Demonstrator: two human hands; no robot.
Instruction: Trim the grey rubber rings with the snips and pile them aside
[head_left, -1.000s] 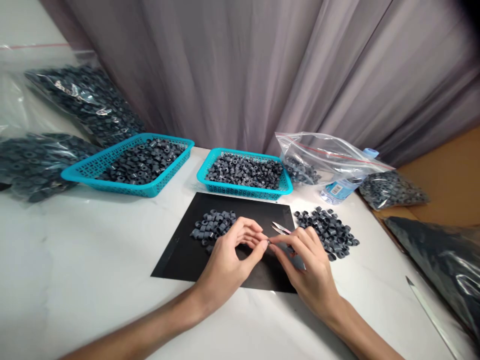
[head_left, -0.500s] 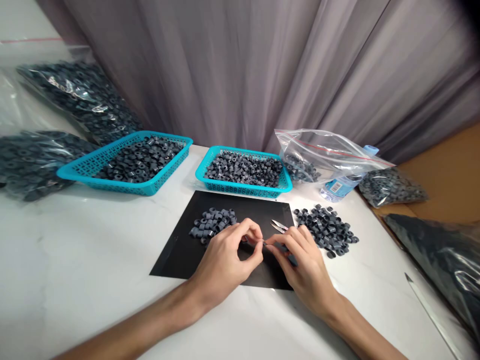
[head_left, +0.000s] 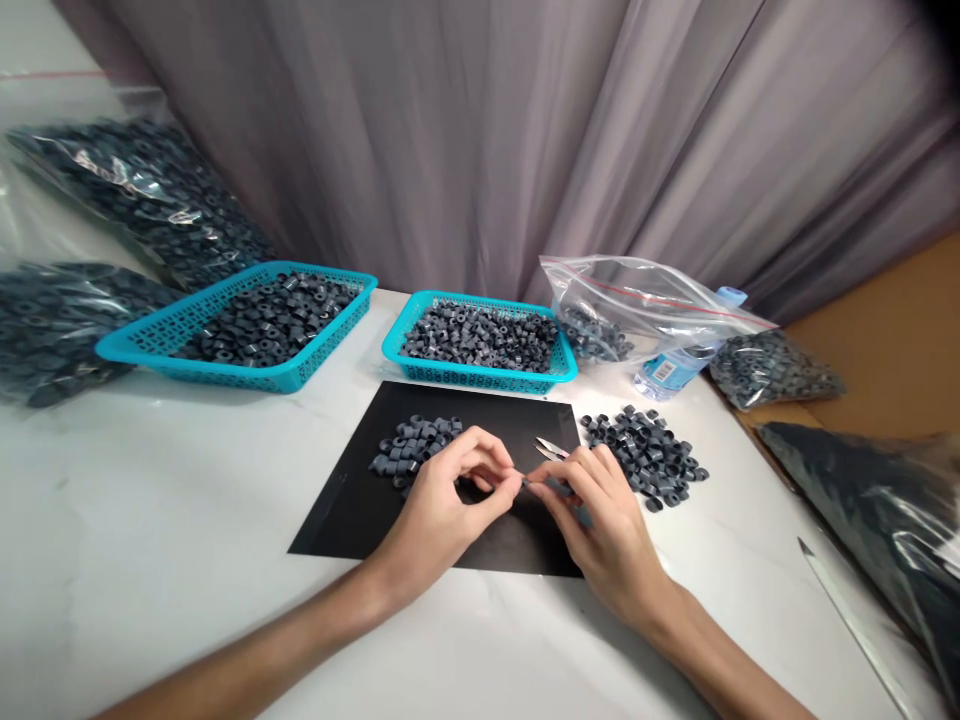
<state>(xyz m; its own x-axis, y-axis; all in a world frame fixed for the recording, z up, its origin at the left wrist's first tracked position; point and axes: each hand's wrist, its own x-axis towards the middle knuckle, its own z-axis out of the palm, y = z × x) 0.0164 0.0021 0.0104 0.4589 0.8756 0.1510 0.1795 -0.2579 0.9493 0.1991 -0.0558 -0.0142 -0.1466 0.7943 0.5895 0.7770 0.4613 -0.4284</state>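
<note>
Your hands have drifted slightly left over the black mat (head_left: 360, 505) since a second ago. Your left hand (head_left: 439, 510) and right hand (head_left: 600, 530) pinch one small grey ring (head_left: 524, 483) between closed fingers, snips (head_left: 550, 450) held in the right, ring piles either side

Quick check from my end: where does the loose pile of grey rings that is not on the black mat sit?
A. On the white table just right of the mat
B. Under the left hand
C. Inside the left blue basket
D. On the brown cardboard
A: the off-mat pile of grey rings lies bare on the white table, just past the right edge of the black mat, beside the right hand.
</note>
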